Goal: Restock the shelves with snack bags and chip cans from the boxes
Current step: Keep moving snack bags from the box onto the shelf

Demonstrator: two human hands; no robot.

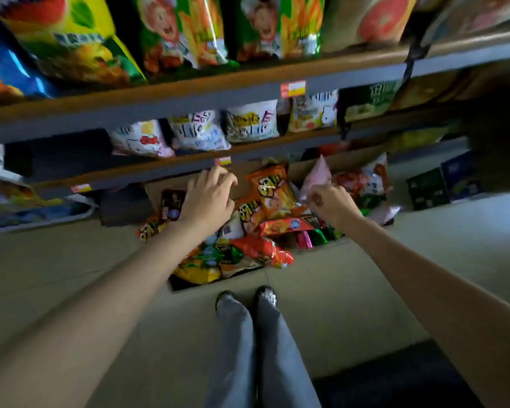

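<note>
A cardboard box (333,163) on the floor under the shelves holds a heap of snack bags, among them an orange bag (273,189) and a red bag (259,248). My right hand (333,206) pinches a pale pink bag (317,178) that sticks up from the box. My left hand (209,198) hovers over the box's left side with fingers loosely spread, holding nothing. The middle shelf (189,164) carries white snack bags (252,120); its left part is dark and bare. The top shelf (189,95) is packed with green and yellow bags (186,30).
My legs and shoes (248,298) stand on the pale floor right behind the box. Dark boxes (442,184) sit low at the right. A low tray with blurred bags (27,207) lies at the left. A dark mat (395,378) covers the floor at bottom right.
</note>
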